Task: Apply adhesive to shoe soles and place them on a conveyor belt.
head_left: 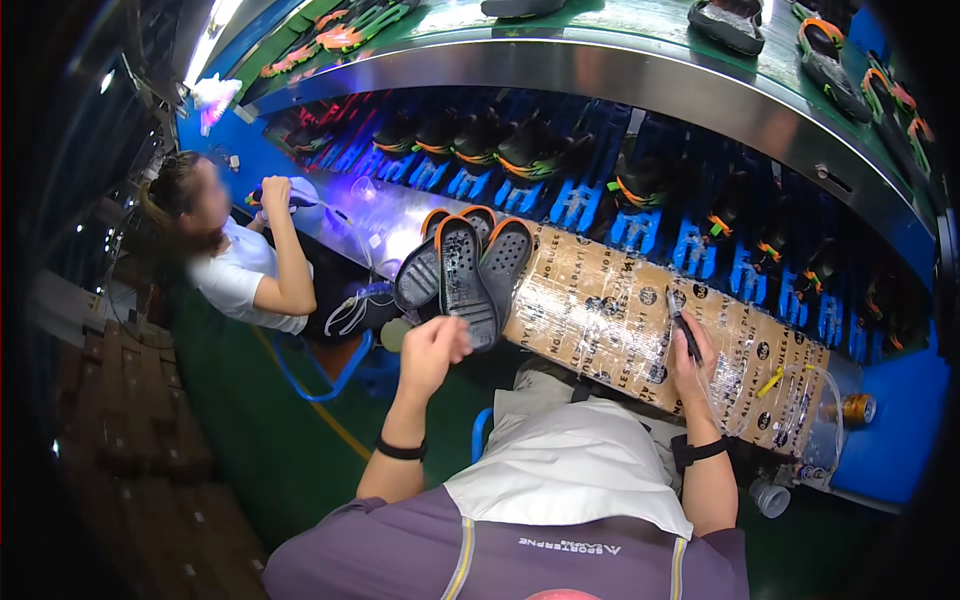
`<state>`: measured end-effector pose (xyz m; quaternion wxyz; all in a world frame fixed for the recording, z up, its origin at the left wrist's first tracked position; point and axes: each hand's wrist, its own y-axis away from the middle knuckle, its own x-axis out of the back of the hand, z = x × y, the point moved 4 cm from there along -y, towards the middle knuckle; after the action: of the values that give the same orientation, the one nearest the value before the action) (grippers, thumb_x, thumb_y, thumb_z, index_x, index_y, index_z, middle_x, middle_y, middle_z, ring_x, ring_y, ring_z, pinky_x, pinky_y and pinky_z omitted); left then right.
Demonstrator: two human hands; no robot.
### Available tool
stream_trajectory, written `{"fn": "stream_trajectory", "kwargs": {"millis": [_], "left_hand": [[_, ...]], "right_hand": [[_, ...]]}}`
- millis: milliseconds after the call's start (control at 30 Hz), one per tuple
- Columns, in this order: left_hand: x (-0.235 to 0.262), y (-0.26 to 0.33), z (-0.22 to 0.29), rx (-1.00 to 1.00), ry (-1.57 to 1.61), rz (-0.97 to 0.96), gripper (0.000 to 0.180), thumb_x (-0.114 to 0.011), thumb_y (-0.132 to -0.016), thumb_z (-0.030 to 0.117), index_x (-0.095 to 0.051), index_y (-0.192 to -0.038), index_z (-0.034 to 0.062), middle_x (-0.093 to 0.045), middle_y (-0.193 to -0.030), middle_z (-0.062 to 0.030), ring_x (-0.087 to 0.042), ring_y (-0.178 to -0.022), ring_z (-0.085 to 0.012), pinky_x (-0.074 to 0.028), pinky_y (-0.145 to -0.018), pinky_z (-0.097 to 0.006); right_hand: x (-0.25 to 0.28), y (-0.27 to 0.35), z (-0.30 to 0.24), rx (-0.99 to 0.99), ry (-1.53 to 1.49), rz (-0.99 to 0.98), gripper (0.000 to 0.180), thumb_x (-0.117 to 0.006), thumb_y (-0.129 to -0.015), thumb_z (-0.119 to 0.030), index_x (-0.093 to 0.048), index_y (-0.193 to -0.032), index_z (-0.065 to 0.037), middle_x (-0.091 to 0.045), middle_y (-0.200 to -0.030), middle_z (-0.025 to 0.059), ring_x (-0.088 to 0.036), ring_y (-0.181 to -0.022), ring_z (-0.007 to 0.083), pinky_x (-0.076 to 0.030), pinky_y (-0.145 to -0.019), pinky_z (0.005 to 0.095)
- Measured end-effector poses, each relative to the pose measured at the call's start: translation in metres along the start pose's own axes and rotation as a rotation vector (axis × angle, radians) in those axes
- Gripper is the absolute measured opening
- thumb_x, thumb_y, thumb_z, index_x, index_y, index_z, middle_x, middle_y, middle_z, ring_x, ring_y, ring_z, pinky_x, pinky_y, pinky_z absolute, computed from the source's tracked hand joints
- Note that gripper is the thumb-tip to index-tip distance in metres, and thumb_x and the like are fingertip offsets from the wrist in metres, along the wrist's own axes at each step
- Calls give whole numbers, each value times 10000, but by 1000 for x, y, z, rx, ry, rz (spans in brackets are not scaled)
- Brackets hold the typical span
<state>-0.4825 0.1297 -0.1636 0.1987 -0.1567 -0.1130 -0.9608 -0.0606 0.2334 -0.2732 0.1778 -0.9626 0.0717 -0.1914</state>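
Several black shoe soles with orange edges and small holes lie fanned in a pile, overlapping the left end of the wrapped workbench. My left hand is at the near end of this pile, fingers curled in; the view does not show whether anything is between them. Over the middle right of the bench, my right hand grips a black pen-like tool with a thin metal tip pointing away from me. A thin clear tube runs from around that hand toward the right end of the bench.
Brown printed paper under clear film covers the bench. Blue racks behind it carry dark shoes, below a green conveyor with more soles. On my left sits a co-worker holding a shoe. A can lies at the far right.
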Motion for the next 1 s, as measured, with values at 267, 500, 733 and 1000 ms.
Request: {"fn": "stream_trajectory", "kwargs": {"millis": [267, 500, 733, 1000], "left_hand": [[-10, 12, -77, 410, 405, 35, 487, -644, -1036, 433, -612, -1212, -20, -753, -986, -191, -750, -703, -243, -587, -574, -303], [-5, 5, -71, 389, 143, 57, 277, -615, -1023, 231, -629, -1051, -44, -763, -932, -211, -749, -655, -245, -580, -517, -312], [9, 2, -32, 246, -214, 200, 242, -585, -986, 148, -632, -910, -77, -753, -851, -209, -746, -599, -239, -574, -476, -316], [29, 4, 9, -16, 470, 200, 256, -512, -1066, 190, -608, -1019, -41, -727, -838, -154, -721, -596, -229, -593, -500, -314]], "right_hand": [[0, 1, -4, 15, -31, -3, 301, -661, -968, -85, -706, -1250, 13, -738, -1091, 186, -721, -980, 295, -540, -886, 361], [0, 2, -7, 14, -9, -18, 307, -674, -958, -108, -705, -1234, 23, -739, -1112, 217, -726, -1022, 342, -544, -926, 385], [0, 3, -7, 61, -39, -3, 301, -669, -957, -91, -702, -1234, 22, -737, -1059, 207, -724, -961, 334, -549, -887, 387], [-2, 4, -3, 31, -4, -5, 308, -667, -951, -73, -703, -1242, 20, -743, -1073, 196, -722, -978, 322, -545, -901, 383]]}}
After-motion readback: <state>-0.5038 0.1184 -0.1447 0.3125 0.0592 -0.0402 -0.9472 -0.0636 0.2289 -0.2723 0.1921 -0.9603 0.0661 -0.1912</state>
